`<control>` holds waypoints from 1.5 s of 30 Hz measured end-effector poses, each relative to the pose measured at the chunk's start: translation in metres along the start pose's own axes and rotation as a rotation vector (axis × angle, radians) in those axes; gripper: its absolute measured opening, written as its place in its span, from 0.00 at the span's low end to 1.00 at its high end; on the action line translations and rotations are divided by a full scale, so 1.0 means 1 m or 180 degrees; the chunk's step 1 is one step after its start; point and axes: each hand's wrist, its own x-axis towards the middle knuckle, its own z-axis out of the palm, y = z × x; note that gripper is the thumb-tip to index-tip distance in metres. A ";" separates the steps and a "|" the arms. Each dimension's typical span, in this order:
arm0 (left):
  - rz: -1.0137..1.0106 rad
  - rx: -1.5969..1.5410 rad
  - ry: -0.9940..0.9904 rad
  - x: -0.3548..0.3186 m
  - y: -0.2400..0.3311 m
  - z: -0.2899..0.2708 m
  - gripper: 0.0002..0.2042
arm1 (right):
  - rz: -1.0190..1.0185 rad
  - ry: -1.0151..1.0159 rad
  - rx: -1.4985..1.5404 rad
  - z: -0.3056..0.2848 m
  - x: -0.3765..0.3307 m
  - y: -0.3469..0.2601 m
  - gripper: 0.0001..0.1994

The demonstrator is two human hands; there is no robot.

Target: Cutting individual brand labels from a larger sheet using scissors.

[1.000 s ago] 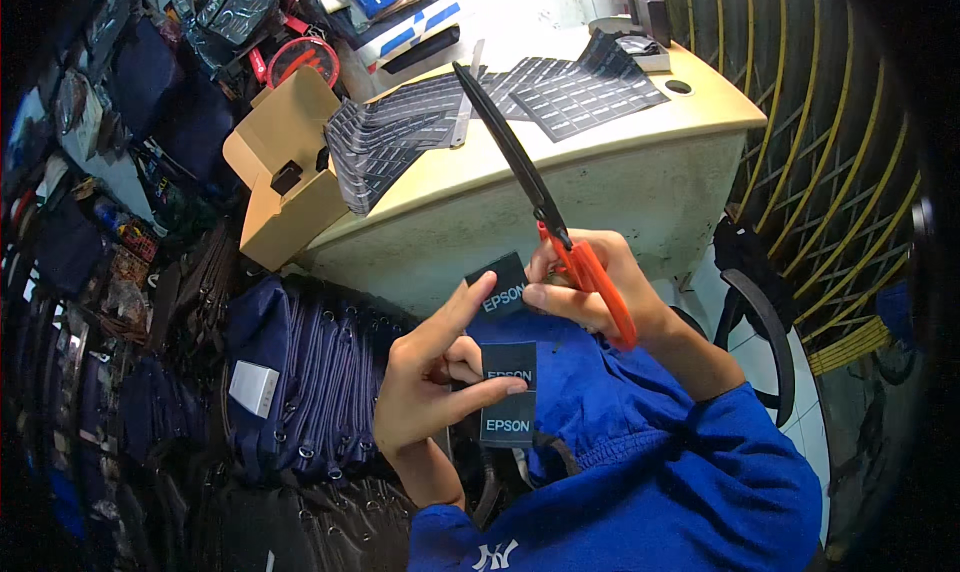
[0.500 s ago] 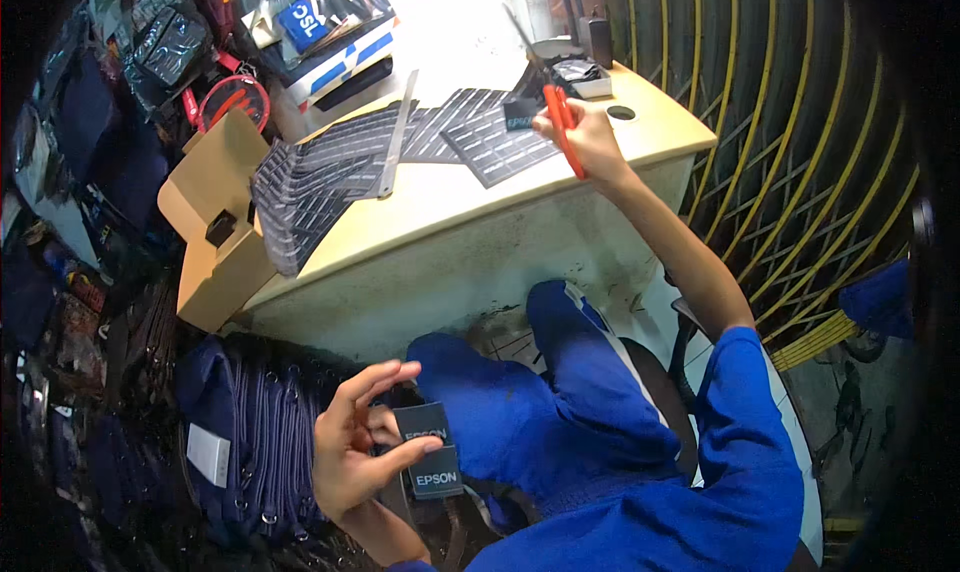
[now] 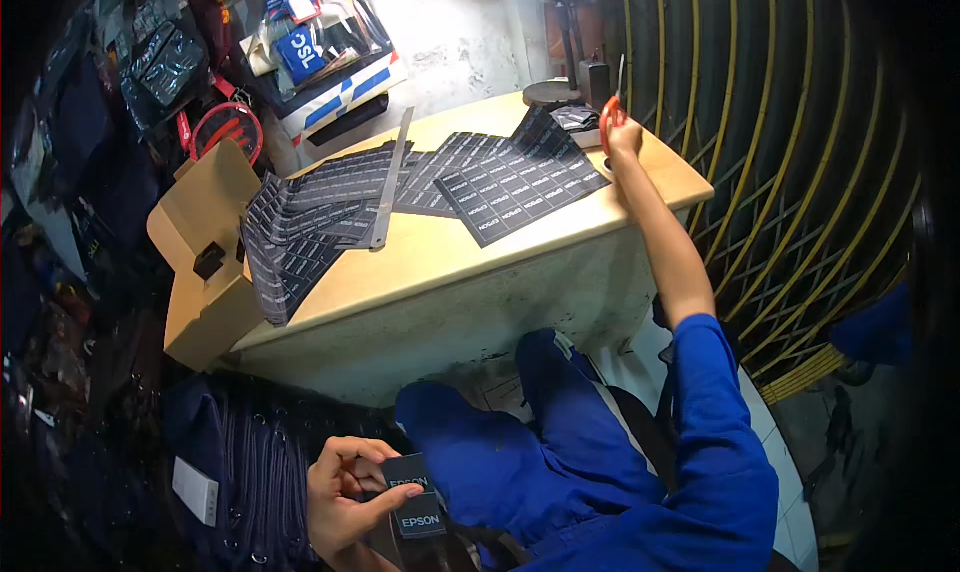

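Note:
Down over my lap, my left hand (image 3: 345, 497) pinches small dark rectangular labels (image 3: 420, 514) with light print, two of them showing one above the other. My right arm reaches to the far right of the table, where my right hand (image 3: 627, 137) grips scissors (image 3: 607, 122) with orange-red handles, their blades pointing up. Beside that hand is a small open box (image 3: 591, 139) with dark pieces in it. A dark sheet printed with a grid of labels (image 3: 520, 194) lies just left of it, its far corner curling up.
More printed sheets (image 3: 330, 202) overlap on the wooden table (image 3: 425, 252), with a steel ruler (image 3: 390, 187) across them. An open cardboard box (image 3: 205, 307) stands at the table's left end. A lamp stand (image 3: 552, 93) is behind; dark straps (image 3: 255, 472) hang lower left.
My right hand has moved right and away with the scissors to the small box; the loose label it held no longer shows. My left hand still pinches its labels, slightly lower in view.

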 end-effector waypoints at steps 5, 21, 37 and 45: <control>0.0149 0.0202 0.0022 0.003 0.002 0.001 0.16 | -0.0207 -0.0616 0.0514 -0.042 -0.054 0.006 0.13; 0.0245 -0.0073 0.0657 0.006 -0.001 0.029 0.30 | 0.0487 -0.4711 0.2260 -0.167 -0.346 -0.139 0.10; 0.0348 0.0305 0.0729 0.001 0.012 0.033 0.23 | 0.0181 -0.4082 0.2542 -0.186 -0.379 -0.177 0.09; 0.0525 0.0785 0.0642 0.000 0.014 0.026 0.29 | -0.0131 -0.4221 0.2734 -0.189 -0.364 -0.152 0.22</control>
